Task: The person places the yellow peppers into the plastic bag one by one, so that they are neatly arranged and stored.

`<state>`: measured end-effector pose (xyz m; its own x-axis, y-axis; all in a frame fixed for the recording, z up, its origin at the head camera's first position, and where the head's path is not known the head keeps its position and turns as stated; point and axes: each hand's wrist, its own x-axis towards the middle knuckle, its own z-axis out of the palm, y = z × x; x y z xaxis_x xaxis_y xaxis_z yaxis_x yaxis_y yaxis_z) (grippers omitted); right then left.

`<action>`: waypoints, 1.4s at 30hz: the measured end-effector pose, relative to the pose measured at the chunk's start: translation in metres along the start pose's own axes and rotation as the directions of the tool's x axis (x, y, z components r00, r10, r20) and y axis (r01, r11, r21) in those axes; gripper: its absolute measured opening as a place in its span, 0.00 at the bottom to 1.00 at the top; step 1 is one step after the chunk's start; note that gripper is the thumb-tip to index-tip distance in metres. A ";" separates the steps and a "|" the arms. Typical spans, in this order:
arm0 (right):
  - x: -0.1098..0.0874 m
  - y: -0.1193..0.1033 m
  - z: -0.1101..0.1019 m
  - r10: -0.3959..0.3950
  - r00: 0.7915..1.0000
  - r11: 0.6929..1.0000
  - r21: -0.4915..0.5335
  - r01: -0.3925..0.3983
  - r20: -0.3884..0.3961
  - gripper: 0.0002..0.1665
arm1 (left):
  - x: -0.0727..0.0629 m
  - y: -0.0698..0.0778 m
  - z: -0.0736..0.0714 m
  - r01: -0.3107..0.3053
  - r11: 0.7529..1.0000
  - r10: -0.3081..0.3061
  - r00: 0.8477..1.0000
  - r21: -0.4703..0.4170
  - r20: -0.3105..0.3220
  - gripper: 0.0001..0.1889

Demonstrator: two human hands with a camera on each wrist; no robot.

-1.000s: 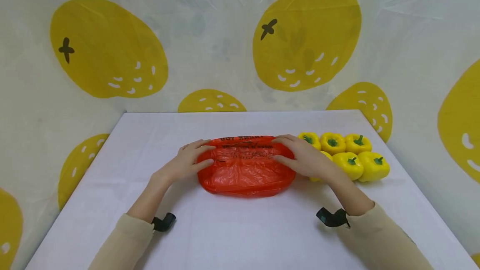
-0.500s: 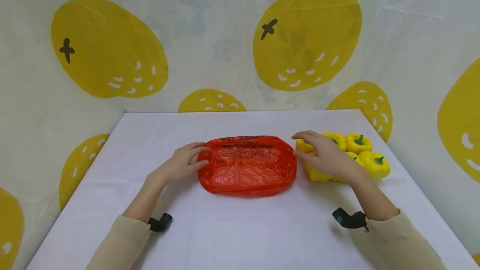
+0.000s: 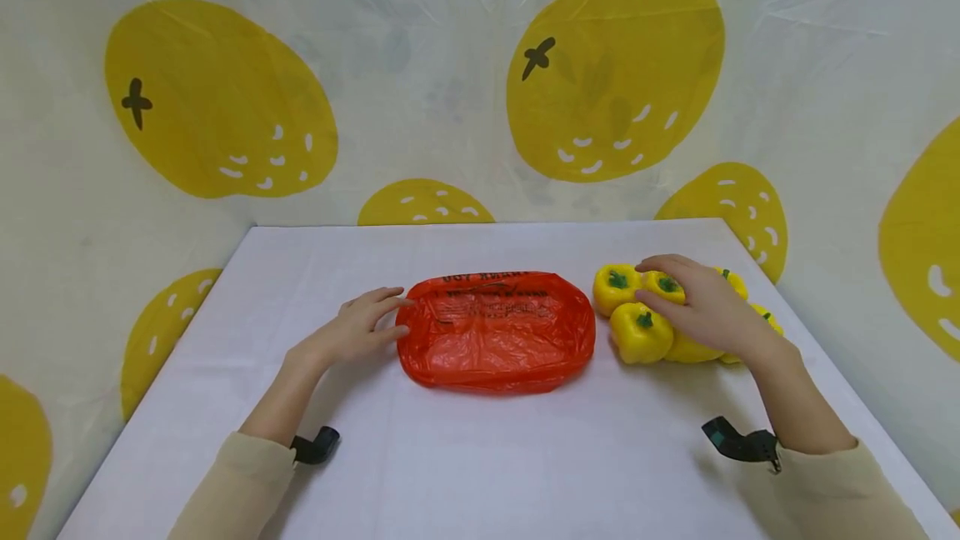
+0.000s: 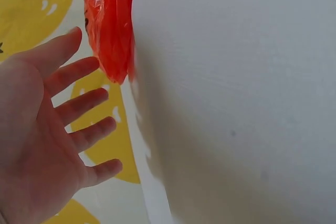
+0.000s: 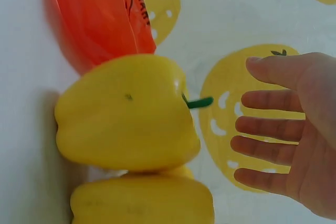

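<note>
A red plastic bag [image 3: 495,340] with dark printing lies in the middle of the table, its edges tucked into an oval. My left hand [image 3: 358,327] is at the bag's left end, fingers spread and holding nothing; in the left wrist view the fingers [image 4: 84,103] are apart from the red plastic [image 4: 110,30]. To the right sit several yellow bell peppers [image 3: 641,333] with green stems, grouped in two rows. Over them hovers my right hand [image 3: 701,302], hiding part of the group. The right wrist view has its fingers [image 5: 268,129] loosely extended, above a pepper [image 5: 126,114].
A white cloth covers the table [image 3: 480,465]. Behind it hangs a pale curtain [image 3: 420,65] printed with large yellow fruit. Black wrist cameras [image 3: 738,442] hang under both forearms.
My right hand has left the bag's right end and moved right, over the peppers. My left hand has drawn slightly left from the bag. The bag and peppers look unmoved.
</note>
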<state>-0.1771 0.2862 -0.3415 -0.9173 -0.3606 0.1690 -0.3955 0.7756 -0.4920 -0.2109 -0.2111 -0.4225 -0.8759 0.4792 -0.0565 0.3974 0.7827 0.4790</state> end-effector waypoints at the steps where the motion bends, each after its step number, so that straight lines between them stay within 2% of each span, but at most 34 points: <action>1: -0.002 0.002 -0.002 0.007 1.000 1.000 -0.001 -0.007 -0.003 0.26 | 0.000 0.000 0.000 0.002 1.000 -0.002 1.000 0.004 0.007 0.26; 6: -0.011 0.014 -0.010 0.043 0.999 0.999 -0.014 -0.044 -0.014 0.26 | -0.002 -0.001 -0.001 0.036 0.999 -0.037 0.998 0.013 0.050 0.29; 15: -0.030 0.044 -0.020 0.006 0.996 0.999 -0.031 -0.009 -0.087 0.23 | -0.003 -0.002 -0.002 0.041 0.999 -0.043 0.995 0.030 0.087 0.31; 19: -0.040 0.054 -0.027 0.066 0.994 0.997 -0.027 -0.068 -0.087 0.25 | -0.003 -0.003 0.000 0.047 0.999 -0.049 0.994 0.027 0.099 0.31; 23: -0.050 0.061 -0.035 0.144 0.987 0.989 -0.032 -0.147 -0.071 0.28 | -0.003 -0.004 0.000 0.054 0.998 -0.057 0.993 0.028 0.101 0.32; 29: -0.064 0.078 -0.044 0.178 0.982 0.983 -0.021 -0.180 -0.067 0.30 | -0.002 -0.002 0.000 0.055 0.998 -0.056 0.993 0.016 0.106 0.35; 35: -0.073 0.093 -0.047 0.257 0.966 0.966 -0.005 -0.257 -0.017 0.34 | -0.002 0.001 0.000 0.048 0.999 -0.048 0.992 0.007 0.116 0.36; 42: -0.078 0.105 -0.046 0.280 0.959 0.960 0.016 -0.281 0.030 0.37 | 0.000 -0.001 0.003 0.022 0.999 -0.024 0.993 0.024 0.118 0.37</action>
<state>-0.1492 0.4198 -0.3678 -0.9895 -0.1442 -0.0017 -0.1211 0.8371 -0.5335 -0.2106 -0.2107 -0.4259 -0.8470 0.5035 -0.1708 0.3849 0.8022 0.4564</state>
